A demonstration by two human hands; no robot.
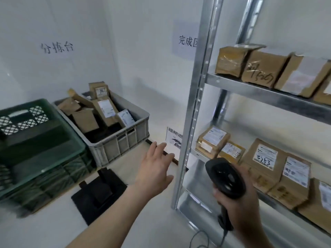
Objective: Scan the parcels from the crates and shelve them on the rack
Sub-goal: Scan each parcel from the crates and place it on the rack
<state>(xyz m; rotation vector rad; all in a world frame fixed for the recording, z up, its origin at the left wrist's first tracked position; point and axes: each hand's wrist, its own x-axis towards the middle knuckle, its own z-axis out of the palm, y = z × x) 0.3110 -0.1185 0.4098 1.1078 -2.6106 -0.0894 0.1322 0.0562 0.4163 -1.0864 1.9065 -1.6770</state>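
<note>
The left hand (155,164) reaches out with fingers spread and empty, while the right hand (239,199) grips a black handheld barcode scanner (226,178). Beyond the left hand, a grey plastic crate (118,140) holds brown cardboard parcels (105,109), beside a dark green lattice crate (35,140). More boxes fill the grey metal rack (195,108) at right.

The rack (194,111) is made of bright galvanised metal with a mottled sheen. The parcels (260,68) are wrapped in matt brown cardboard, partly covered by glossy clear tape and white paper labels. The grey crate (123,140) and the green crate (41,158) are moulded of dull plastic, the green one latticed. The scanner (225,178) is cased in smooth black plastic.
</note>
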